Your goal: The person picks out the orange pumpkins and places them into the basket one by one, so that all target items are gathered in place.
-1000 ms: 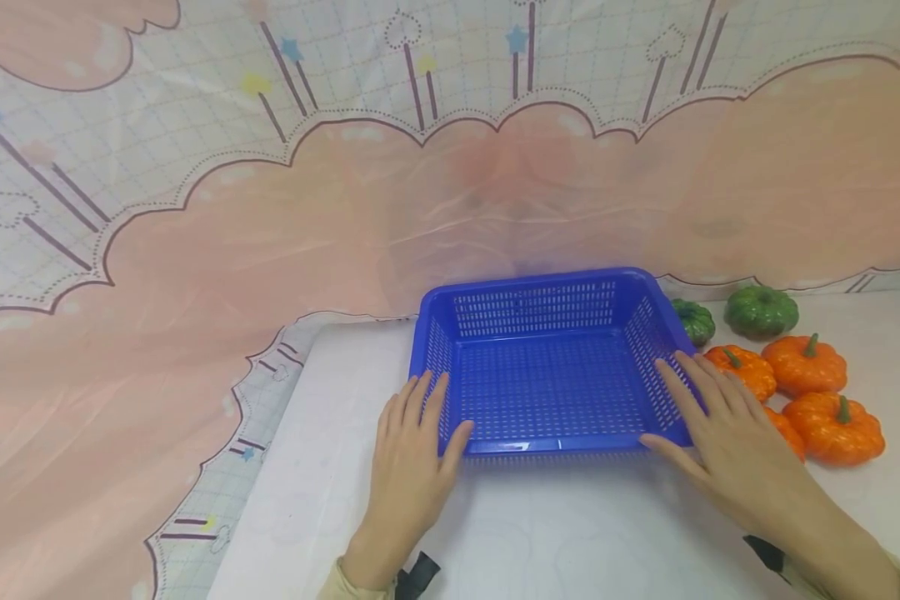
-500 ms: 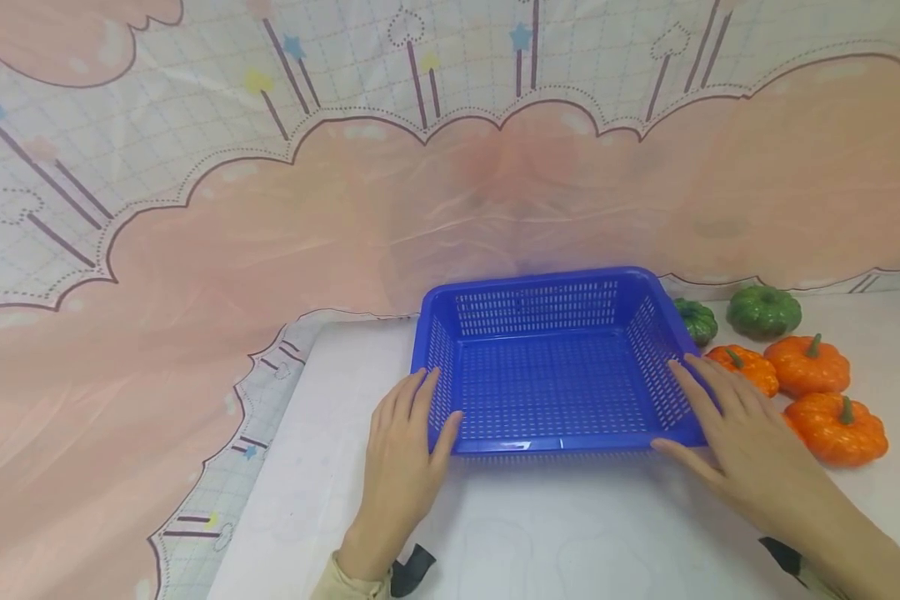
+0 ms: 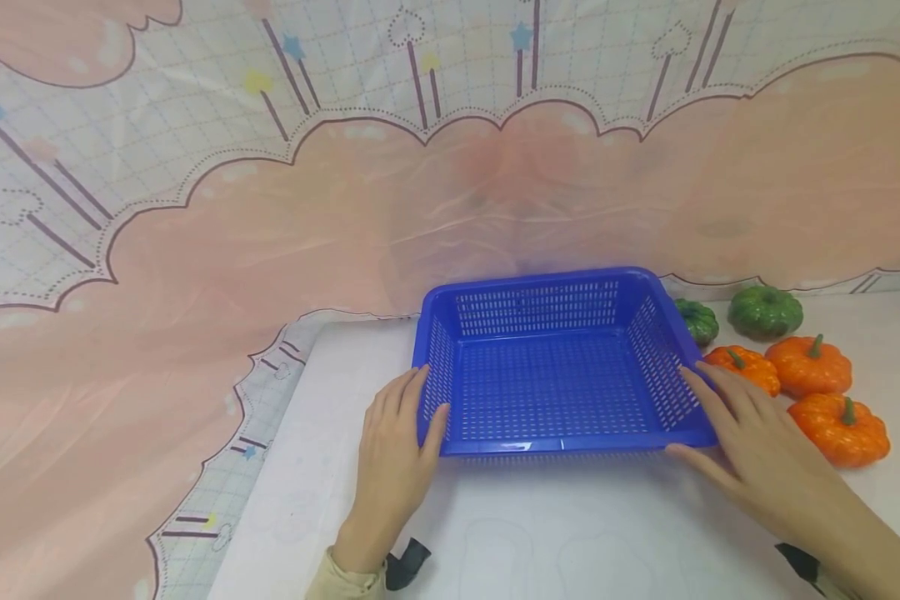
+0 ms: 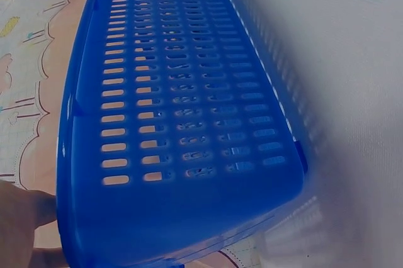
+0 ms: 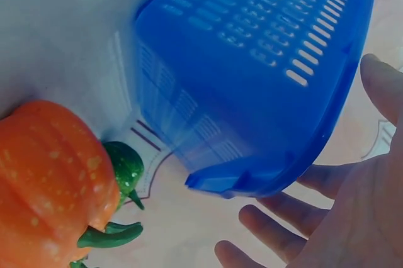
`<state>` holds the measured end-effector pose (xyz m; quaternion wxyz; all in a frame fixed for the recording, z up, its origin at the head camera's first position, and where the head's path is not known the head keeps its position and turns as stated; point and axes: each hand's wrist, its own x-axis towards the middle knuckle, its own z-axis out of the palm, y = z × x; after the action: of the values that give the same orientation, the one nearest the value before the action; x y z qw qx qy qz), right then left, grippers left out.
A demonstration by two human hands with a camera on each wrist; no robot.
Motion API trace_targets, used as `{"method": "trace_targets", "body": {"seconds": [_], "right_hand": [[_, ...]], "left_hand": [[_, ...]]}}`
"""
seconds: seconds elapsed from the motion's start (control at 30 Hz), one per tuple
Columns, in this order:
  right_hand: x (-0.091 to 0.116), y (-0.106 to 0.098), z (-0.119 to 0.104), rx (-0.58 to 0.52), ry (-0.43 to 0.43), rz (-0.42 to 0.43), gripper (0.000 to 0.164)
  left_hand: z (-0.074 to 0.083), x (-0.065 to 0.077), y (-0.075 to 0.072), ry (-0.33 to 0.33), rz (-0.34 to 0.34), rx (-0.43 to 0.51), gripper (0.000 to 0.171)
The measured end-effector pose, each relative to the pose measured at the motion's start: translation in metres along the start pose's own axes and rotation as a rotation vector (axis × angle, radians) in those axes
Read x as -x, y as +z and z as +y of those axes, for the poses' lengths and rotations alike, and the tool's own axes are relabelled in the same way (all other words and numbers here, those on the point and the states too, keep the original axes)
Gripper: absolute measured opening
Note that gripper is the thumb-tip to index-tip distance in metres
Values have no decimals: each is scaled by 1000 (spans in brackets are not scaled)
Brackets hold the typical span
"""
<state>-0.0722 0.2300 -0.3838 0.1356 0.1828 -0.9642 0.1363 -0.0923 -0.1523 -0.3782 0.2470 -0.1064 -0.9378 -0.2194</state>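
Note:
A blue plastic basket (image 3: 540, 383) with slotted walls stands on the white tabletop. My left hand (image 3: 396, 450) is at its front left corner, fingers extended along the outside of the rim, with the thumb near the front edge. At the front right corner, my right hand (image 3: 757, 450) is spread, thumb near the front rim and fingers over the side rim. The right wrist view shows this hand (image 5: 359, 186) with fingers apart beside the basket's corner (image 5: 252, 117). In the left wrist view, only part of the left hand (image 4: 22, 224) shows by the rim.
Right of the basket lie several orange pumpkins (image 3: 840, 429) and two green ones, one of them a dark green pumpkin (image 3: 765, 312). A patterned pink and white cloth (image 3: 450, 200) hangs behind the table (image 3: 322, 400) and along its left side.
Both hands have moved slightly outward and apart, the left one leftward and the right one rightward. More of the basket's front corners shows, while the basket keeps its place.

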Motion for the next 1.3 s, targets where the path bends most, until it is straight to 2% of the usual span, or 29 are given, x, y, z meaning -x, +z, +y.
{"method": "trace_targets", "body": {"seconds": [0.33,0.6,0.9,1.13,1.3], "right_hand": [[5,2,11,-5,-9,-9,93],[9,4,23,21,18,-30,99],[8,1,32,25,43,-65,99],[8,3,39,21,92,-150,95],[9,2,44,-12,106,-152,87]], "left_hand": [[-5,-2,0,-25,12,38,45],[-11,-4,2,-40,42,76,43],[-18,-5,3,-72,44,107,40],[-22,-7,3,-107,37,145,40],[-25,-8,4,-125,26,182,41]]}}
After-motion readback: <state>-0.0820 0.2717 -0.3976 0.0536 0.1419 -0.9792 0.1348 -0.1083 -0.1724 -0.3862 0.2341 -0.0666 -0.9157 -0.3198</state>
